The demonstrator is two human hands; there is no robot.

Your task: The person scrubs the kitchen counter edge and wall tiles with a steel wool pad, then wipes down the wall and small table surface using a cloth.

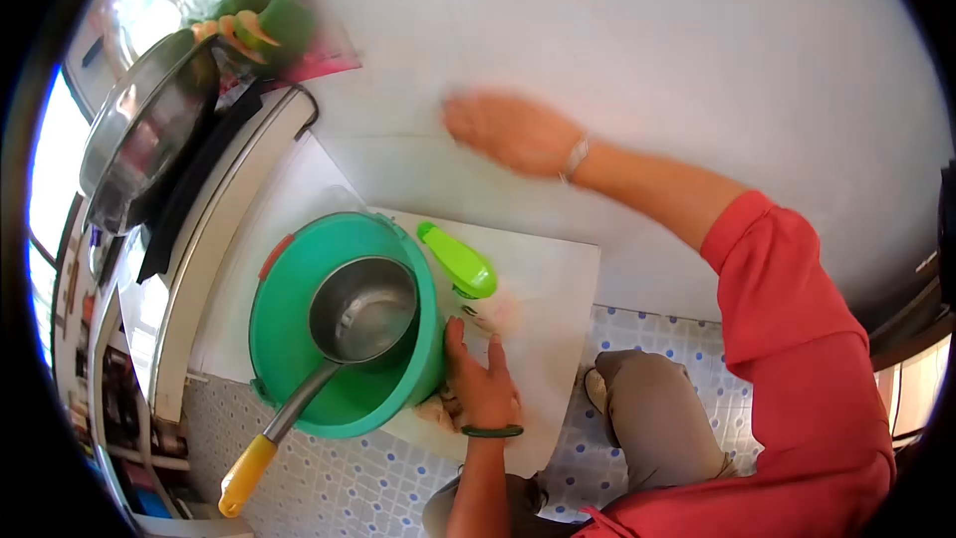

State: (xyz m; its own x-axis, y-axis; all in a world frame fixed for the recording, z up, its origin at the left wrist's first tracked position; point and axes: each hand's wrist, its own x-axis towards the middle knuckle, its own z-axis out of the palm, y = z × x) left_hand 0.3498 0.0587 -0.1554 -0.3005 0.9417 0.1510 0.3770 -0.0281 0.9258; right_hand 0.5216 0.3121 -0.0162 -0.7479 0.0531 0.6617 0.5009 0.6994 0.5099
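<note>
My left hand (pixel 483 384), with a dark green bangle at its wrist, is beside the green bucket (pixel 269 339). Its fingers point up and spread apart, close to a bottle with a bright green top (pixel 463 261); the lower part of that bottle is blurred. A crumpled beige cloth-like thing (pixel 438 412) lies partly hidden by this hand. My right hand (pixel 513 130) is raised in front of the white wall, its fingers smeared by motion. Inside the bucket rests a metal dipper (pixel 363 309), whose yellow-ended handle (pixel 249 473) sticks out over the rim.
Bucket and bottle stand on a white board or low table (pixel 558 289). To the left is a pale counter edge (pixel 224 249) with a large metal bowl (pixel 149 125) and green produce (pixel 274 25) above it. Blue-dotted floor tiles (pixel 349 483) lie below.
</note>
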